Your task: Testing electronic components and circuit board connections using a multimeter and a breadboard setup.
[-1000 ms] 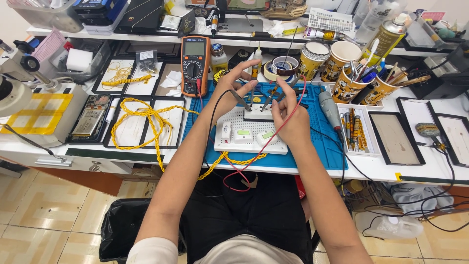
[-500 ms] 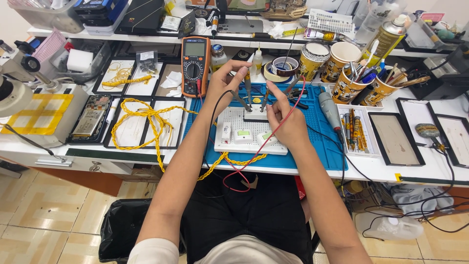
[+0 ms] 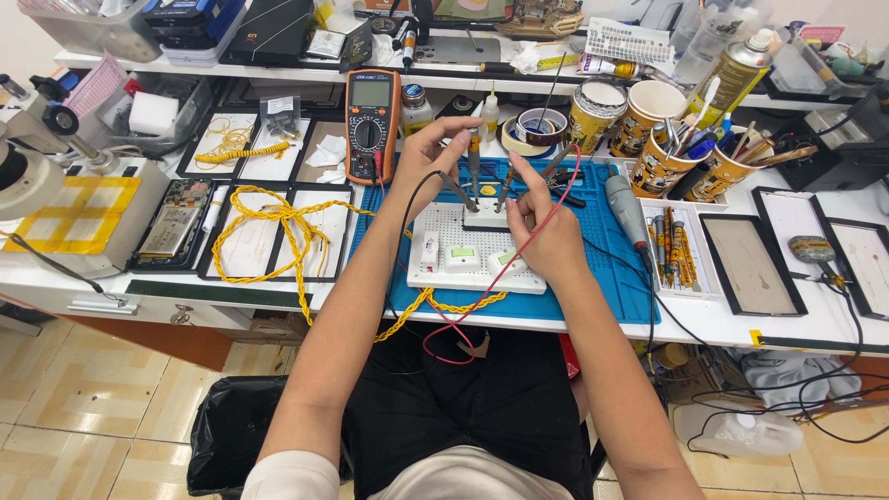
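My left hand (image 3: 428,159) grips a black test probe (image 3: 457,190) whose tip slants down onto a small part (image 3: 483,215) at the far edge of a white perforated board (image 3: 477,255). My right hand (image 3: 542,231) holds the red-wired probe (image 3: 506,190), its tip on the same part. A black wire and a red wire (image 3: 519,255) run back over my arms. The orange multimeter (image 3: 371,113) stands just left of my left hand. The board lies on a blue mat (image 3: 607,268).
A yellow braided cable (image 3: 278,227) lies over black trays at left. Cups of tools (image 3: 659,139), tape rolls (image 3: 537,128), a spray can (image 3: 736,69) and a grey handpiece (image 3: 628,211) sit at right. A microscope (image 3: 37,157) stands far left. A black bag (image 3: 231,435) is on the floor.
Both hands have shifted slightly and brought the two probe tips closer together onto the small part at the board's far edge.
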